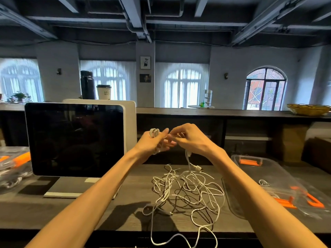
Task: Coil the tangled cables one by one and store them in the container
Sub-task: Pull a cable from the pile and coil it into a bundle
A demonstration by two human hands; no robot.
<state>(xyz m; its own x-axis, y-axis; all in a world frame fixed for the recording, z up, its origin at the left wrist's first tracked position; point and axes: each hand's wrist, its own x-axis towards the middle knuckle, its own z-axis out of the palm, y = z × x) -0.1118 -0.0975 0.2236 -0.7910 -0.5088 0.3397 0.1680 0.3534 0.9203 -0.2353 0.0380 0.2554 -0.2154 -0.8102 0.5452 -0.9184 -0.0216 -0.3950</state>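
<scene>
Both hands are raised above the desk. My left hand (155,141) holds a small coil of white cable (154,132) wound around its fingers. My right hand (188,138) pinches the free end of the same cable, which hangs down with its connector (198,168) toward a tangled pile of white cables (186,188) on the dark wooden desk. One strand droops over the front edge. A clear plastic container (279,178) with orange latches sits to the right, with one small coiled cable (264,182) inside it.
A dark monitor (75,138) stands at the left on a white base. Another clear container with orange parts (12,165) lies at the far left. A raised shelf behind holds a thermos, a paper cup and a wicker basket (309,109).
</scene>
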